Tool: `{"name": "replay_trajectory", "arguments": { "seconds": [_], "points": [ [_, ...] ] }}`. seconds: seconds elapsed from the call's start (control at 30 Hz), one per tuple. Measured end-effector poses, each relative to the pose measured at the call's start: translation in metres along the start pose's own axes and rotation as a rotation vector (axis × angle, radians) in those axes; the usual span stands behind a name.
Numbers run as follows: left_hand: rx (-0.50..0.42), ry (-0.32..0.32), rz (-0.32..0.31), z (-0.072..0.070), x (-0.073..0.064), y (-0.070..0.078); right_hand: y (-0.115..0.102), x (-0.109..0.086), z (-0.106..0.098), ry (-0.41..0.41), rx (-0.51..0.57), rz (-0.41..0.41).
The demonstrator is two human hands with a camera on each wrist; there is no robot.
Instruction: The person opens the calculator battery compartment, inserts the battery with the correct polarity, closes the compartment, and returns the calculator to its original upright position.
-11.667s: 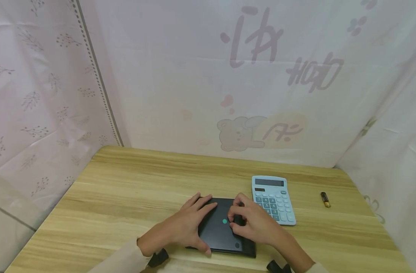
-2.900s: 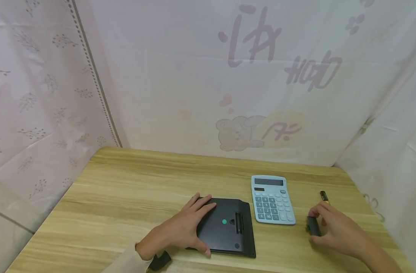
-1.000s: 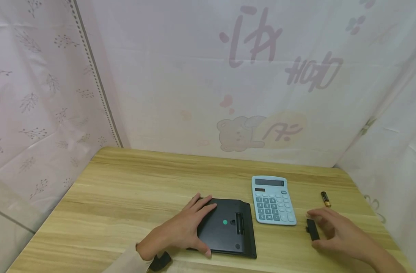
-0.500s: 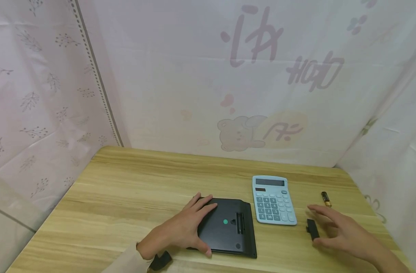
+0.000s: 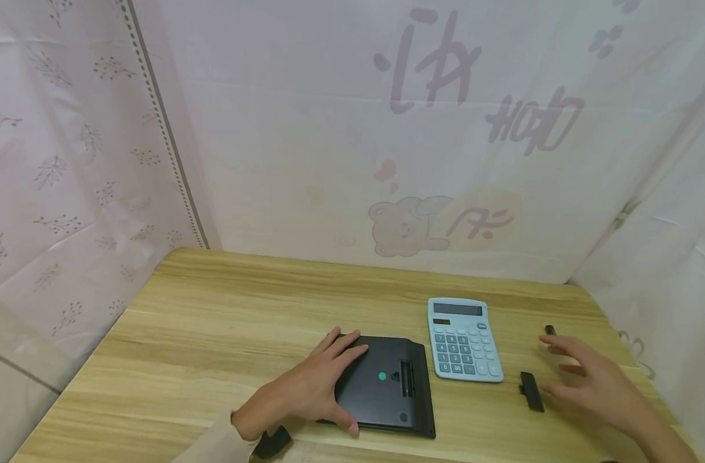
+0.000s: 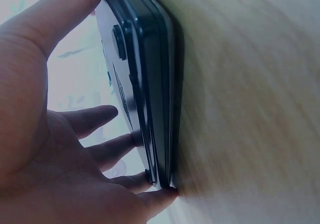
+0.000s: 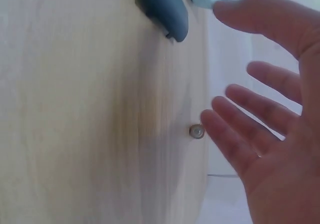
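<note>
A flat black device (image 5: 369,386) lies on the table with its underside up and its battery slot (image 5: 407,378) uncovered. My left hand (image 5: 314,386) rests on its left part, fingers spread and fairly straight, with the thumb at the near edge. In the left wrist view, fingertips (image 6: 162,196) reach the device's edge (image 6: 159,84). To the right, a small black battery cover (image 5: 531,392) lies on the wood. My right hand (image 5: 597,386) hovers beside it, holding nothing, fingers extended towards an AA-type battery (image 5: 550,330). That hand partly hides the battery; its end (image 7: 197,131) shows in the right wrist view.
A light blue calculator (image 5: 464,339) lies face up between the black device and the battery cover. The wooden table (image 5: 213,308) meets patterned cloth (image 5: 283,161) at its back and sides.
Earlier my right hand worked at the black device's slot, then carried the cover right and let it go. Now it has moved away from the cover towards the battery. My left hand stays put.
</note>
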State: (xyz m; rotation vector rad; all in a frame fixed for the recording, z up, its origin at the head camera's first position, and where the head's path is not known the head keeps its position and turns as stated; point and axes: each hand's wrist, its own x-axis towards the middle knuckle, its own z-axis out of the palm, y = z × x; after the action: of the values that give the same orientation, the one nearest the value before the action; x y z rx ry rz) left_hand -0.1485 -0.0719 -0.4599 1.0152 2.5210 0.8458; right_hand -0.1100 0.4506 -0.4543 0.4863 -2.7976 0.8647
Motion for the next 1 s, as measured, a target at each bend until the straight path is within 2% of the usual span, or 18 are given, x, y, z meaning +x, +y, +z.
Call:
{"name": "replay_trajectory", "arguments": {
  "seconds": [0.13, 0.3, 0.67, 1.0],
  "points": [
    [-0.002, -0.001, -0.001, 0.000, 0.001, 0.000, 0.006, 0.004, -0.003, 0.048, -0.016, 0.018],
    [0.001, 0.001, -0.001, 0.000, 0.000, -0.001, 0.014, 0.011, -0.007, 0.048, -0.053, 0.023],
    [0.004, 0.001, 0.003, 0.001, 0.001, -0.002, 0.036, 0.025, -0.018, -0.045, -0.150, 0.083],
    [-0.001, -0.003, -0.006, 0.001, 0.000, -0.002, 0.052, 0.033, -0.017, -0.074, -0.182, 0.124]
  ]
}}
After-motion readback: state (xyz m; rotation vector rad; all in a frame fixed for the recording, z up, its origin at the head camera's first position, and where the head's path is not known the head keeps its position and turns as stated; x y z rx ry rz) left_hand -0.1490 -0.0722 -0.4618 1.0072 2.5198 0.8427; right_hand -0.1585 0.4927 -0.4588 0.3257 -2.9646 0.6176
